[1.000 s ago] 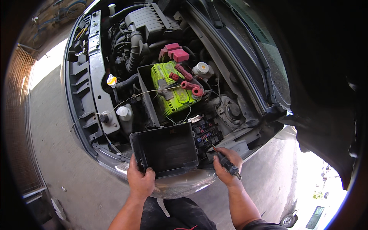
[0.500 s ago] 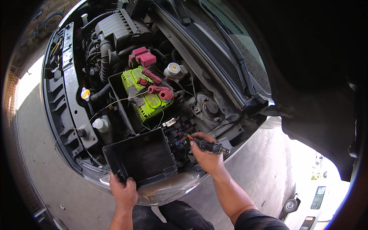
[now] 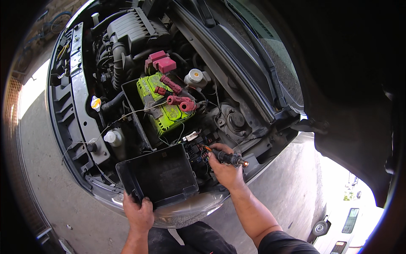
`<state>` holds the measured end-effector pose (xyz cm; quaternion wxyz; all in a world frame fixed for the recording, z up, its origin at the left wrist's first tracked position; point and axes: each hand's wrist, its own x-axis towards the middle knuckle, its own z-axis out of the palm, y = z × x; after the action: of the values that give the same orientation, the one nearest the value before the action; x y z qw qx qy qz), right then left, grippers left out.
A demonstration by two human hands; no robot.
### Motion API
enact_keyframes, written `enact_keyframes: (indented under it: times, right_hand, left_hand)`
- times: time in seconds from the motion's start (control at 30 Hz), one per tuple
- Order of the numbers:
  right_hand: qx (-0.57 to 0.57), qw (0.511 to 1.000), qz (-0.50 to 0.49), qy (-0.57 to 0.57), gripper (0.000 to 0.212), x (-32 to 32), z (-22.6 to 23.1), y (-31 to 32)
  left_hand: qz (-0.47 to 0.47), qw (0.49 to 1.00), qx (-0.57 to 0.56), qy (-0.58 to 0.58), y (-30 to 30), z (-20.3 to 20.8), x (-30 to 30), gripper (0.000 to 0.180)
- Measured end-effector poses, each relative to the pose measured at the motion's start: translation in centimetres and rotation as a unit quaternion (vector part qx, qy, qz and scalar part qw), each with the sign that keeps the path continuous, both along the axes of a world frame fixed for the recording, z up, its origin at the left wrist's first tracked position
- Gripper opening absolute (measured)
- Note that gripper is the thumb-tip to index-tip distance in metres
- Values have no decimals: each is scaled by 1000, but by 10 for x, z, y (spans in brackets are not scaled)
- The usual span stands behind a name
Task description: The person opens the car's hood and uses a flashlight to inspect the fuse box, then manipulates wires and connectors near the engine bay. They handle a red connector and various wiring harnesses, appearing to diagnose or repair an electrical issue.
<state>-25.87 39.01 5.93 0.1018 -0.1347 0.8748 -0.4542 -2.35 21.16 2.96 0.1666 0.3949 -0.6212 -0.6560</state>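
My left hand [image 3: 138,215] grips the near edge of a black fuse box cover [image 3: 158,175], its hollow inner side facing up, thumb over the rim. In my right hand [image 3: 227,172] is a dark test light [image 3: 230,158], its far end glowing orange. The orange front part of the test light points into the open fuse box [image 3: 195,155]; its tip is too small to make out. Beyond the cover sits a lime-green battery [image 3: 172,112]. Red clamp handles [image 3: 171,84] and thin wires lie across the battery.
A pink-red plastic cover [image 3: 164,63] lies beyond the battery. White-capped reservoirs [image 3: 195,76] [image 3: 113,137] stand on either side. The raised hood [image 3: 342,84] hangs at the right. The car's front crossmember [image 3: 78,84] runs along the left. A white van [image 3: 349,224] stands outside.
The end of the test light now glows orange; before, it was unlit. My right hand has shifted slightly, and the whole view has drifted a little. My left hand keeps its grip on the cover.
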Motion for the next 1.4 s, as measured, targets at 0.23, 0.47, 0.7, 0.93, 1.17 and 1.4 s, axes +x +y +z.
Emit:
enact_keyframes:
  times: [0.23,0.47,0.7,0.93,1.17,1.4]
  right_hand:
    - [-11,999,27,31,20,1,-1,2]
    - [7,1000,12,23,20,3,1,5]
    - [27,999,5,17,19,5,6,1]
    - [-5,999,26,25,20,2,3,6]
    - [20,999,0,37,20,5,5,6]
    - [21,999,-5,25,18,6,7,4]
  left_hand:
    - [-2,1000,7,0,-1,3,-1,53]
    - [-3,1000,14,-3,0,1,0,54]
    - [-4,1000,21,-2,-1,0,1,54]
    - [17,999,30,12,2,-2,-1,54]
    - [-9,1000,-9,1,-1,-5,4,54]
    - [10,1000,2,-1,1,-2,1,54]
